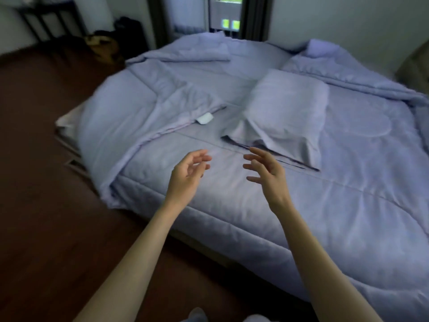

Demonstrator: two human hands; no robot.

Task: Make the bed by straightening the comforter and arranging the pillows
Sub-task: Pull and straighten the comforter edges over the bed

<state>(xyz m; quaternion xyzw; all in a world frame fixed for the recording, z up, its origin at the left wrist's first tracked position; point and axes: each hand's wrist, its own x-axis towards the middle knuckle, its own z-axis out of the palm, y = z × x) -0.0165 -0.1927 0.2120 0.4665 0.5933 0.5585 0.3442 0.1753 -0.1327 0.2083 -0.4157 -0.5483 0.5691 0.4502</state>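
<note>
1. Bed [69, 126]: low, set on a dark wood floor [41, 205], far end towards a window with dark curtains [253, 17].
2. Comforter [348, 205]: pale lilac, quilted, covers the bed; left side folded back over itself and creased, a white tag [204, 118] at the fold edge.
3. Pillow [287, 110]: same lilac, lies mid-bed on the comforter, open case end nearest the hands.
4. Left hand [185, 177] and right hand [269, 173]: raised over the near edge, fingers spread, grip empty on both.
5. Dark bags [104, 45] on the floor by the far wall.
</note>
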